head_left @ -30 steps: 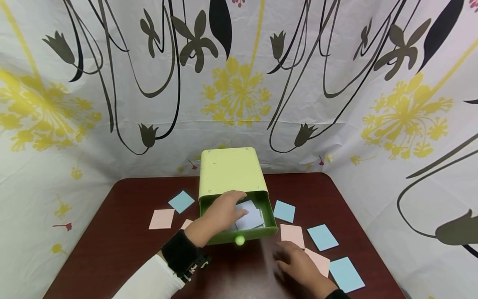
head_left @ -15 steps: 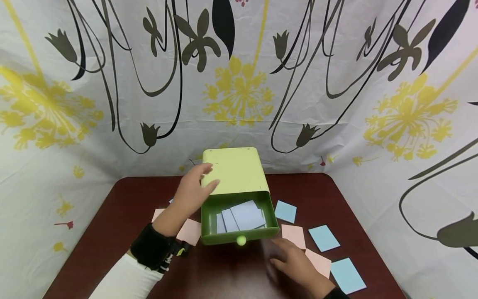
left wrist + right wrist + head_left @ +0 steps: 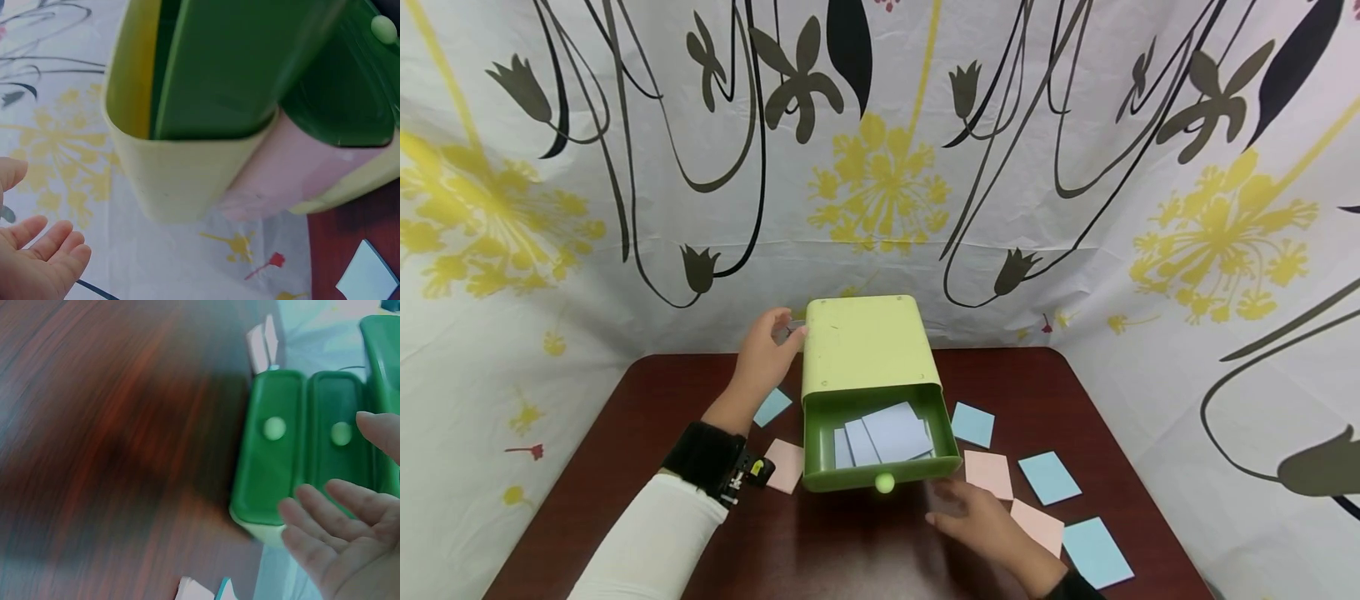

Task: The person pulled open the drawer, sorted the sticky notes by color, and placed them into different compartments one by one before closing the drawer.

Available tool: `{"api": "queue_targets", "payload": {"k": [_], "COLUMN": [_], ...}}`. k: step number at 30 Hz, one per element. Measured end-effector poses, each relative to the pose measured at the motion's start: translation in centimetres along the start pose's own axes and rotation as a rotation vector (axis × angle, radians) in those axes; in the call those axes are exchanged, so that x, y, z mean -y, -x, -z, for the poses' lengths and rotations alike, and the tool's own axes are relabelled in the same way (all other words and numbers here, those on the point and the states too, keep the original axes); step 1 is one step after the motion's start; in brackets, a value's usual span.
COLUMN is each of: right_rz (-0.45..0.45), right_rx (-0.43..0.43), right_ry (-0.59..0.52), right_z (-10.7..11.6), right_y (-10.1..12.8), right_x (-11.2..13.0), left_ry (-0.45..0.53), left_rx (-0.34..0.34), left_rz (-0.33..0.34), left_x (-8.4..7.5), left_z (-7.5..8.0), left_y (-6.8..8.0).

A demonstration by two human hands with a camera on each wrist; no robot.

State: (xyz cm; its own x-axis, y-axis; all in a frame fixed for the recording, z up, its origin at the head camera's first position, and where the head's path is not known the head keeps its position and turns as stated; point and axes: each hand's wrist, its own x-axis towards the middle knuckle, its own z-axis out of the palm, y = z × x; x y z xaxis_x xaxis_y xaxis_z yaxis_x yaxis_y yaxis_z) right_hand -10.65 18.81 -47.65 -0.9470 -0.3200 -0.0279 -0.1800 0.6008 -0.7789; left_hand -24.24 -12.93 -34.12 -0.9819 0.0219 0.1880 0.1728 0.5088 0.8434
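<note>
A pale yellow-green drawer box [image 3: 868,342] stands on the table, its top green drawer [image 3: 881,478] pulled out toward me. Several pale blue paper sheets [image 3: 891,437] lie overlapping inside. My left hand [image 3: 766,354] is beside the box's back left edge, fingers loosely bent and nothing in them; the left wrist view has the hand [image 3: 44,259] apart from the box wall. My right hand [image 3: 973,521] hovers near the drawer's front right corner, fingers relaxed and holding nothing. In the right wrist view, two lower drawer fronts [image 3: 272,469] with round knobs are closed beneath the pulled-out one.
Blue square notes [image 3: 1049,477] and pink square notes [image 3: 988,475] lie scattered right of the box. To its left are another pink note [image 3: 785,465] and a blue note [image 3: 772,407]. A flower-patterned cloth [image 3: 880,275] hangs behind and beside the dark wooden table [image 3: 617,500].
My left hand has left the space over the sheets in the drawer and moved back and left to beside the box. My right hand has shifted slightly left.
</note>
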Motion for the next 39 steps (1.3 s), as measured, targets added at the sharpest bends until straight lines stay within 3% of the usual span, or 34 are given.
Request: {"api": "queue_targets", "payload": {"k": [7, 17, 25, 39], "right_rz": [-0.073, -0.209, -0.299, -0.359], "right_rx": [0.07, 0.188, 0.26, 0.347], "right_ry": [-0.2, -0.627, -0.767, -0.97], "right_z": [0.1, -1.1, -2.5, -3.9], "right_y": [-0.5, -1.1, -1.8, -2.9], "right_x": [1.3, 2.6, 3.8, 5.0], "left_ry": [0.008, 0.041, 0.058, 0.126], "left_rx": [0.001, 0.04, 0.032, 0.109], "left_rz": [0.067, 0.159, 0.204, 0.265], "left_x": [0.7, 1.5, 1.7, 2.5], "left_z": [-0.4, -1.5, -2.4, -2.4], "left_y": [-2.0, -4.3, -5.4, -6.9]}}
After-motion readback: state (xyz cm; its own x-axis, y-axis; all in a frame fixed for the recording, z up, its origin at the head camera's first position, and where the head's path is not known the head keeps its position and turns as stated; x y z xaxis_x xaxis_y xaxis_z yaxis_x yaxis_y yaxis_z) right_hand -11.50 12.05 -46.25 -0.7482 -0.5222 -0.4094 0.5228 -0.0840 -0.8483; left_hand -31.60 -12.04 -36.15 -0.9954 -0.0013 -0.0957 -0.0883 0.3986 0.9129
